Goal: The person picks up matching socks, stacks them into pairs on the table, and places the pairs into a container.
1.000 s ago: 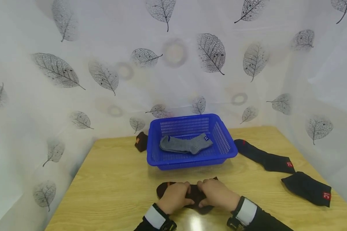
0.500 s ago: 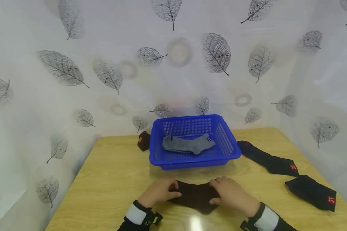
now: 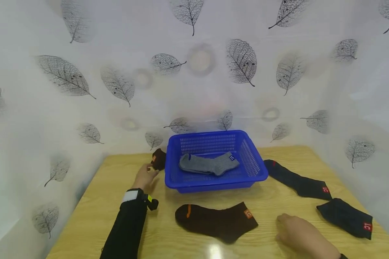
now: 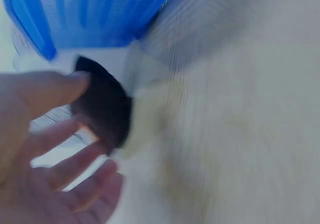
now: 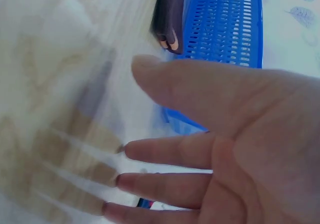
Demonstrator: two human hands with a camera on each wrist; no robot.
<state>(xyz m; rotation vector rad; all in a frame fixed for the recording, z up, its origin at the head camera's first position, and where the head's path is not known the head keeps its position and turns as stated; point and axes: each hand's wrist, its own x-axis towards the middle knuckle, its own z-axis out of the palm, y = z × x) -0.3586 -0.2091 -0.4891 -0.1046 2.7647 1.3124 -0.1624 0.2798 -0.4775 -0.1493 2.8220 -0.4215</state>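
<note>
My left hand (image 3: 144, 178) reaches to a brown sock (image 3: 159, 159) beside the basket's left end. In the blurred left wrist view, thumb and fingers are spread about this dark sock (image 4: 102, 101); contact is hard to tell. A brown sock (image 3: 214, 219) with an orange label lies flat in front of the basket; whether it is one sock or a stacked pair cannot be told. To its right, my right hand (image 3: 299, 230) is over the table, and the right wrist view shows its fingers (image 5: 167, 150) extended and holding nothing.
A blue plastic basket (image 3: 215, 187) stands at the back middle, with grey socks (image 3: 207, 164) lying inside. Two black socks with red labels, a farther sock (image 3: 299, 182) and a nearer sock (image 3: 345, 218), lie at the right. A leaf-patterned sheet hangs behind the table.
Both hands have let go of the brown sock in front, which now lies flat. My left hand has moved forward and left to the other brown sock; my right hand has moved right.
</note>
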